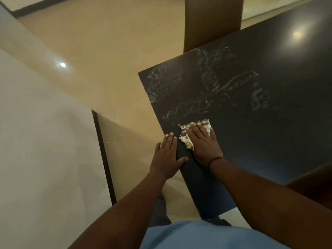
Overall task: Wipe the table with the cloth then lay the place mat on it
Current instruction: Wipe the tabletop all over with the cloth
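Observation:
A dark glossy table (251, 123) fills the right half of the view, with whitish wet streaks (224, 83) across its near-left part. A small checked cloth (205, 124) with a frayed fringe lies near the table's left edge. My right hand (203, 142) presses flat on the cloth, fingers straight. My left hand (168, 155) rests on the table's left edge, fingers straight along the side and thumb on top. No place mat is in view.
A brown chair back (212, 22) stands at the table's far side. Another brown piece of furniture (312, 184) shows at the right edge. Polished beige floor (107, 60) lies to the left, with a pale wall and dark skirting (104, 155).

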